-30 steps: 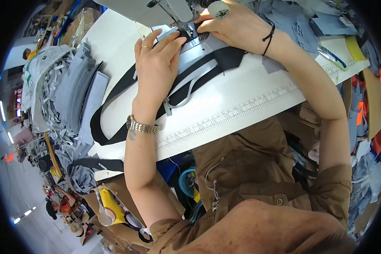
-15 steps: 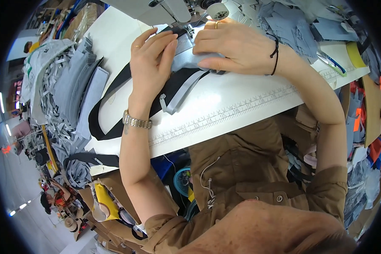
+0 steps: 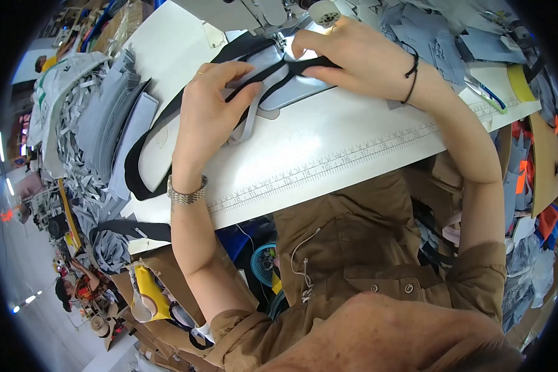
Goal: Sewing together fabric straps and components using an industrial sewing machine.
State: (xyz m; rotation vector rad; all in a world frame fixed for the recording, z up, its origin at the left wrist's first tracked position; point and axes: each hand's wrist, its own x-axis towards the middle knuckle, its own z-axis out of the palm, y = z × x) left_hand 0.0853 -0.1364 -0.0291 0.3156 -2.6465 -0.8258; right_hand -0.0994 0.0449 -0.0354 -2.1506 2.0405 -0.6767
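A white sewing machine stands at the top of the view, its presser foot just beyond my hands. My left hand is closed, thumb against fingers, on a black fabric band with a narrow grey strip along it. The band loops out to the left over the white table. To the right of the foot, my right hand pinches the band's other part between thumb and forefinger. Between the hands the band is spread into separate strands above the shiny machine plate.
Stacked grey fabric pieces lie at the left, with more grey pieces at the back right. Thread snips and a yellow tape roll are at the right. Ruler marks run along the table's near edge.
My left hand has shifted slightly left and down, my right hand a little right and up. The black band now stretches between them, and more of the machine plate shows.
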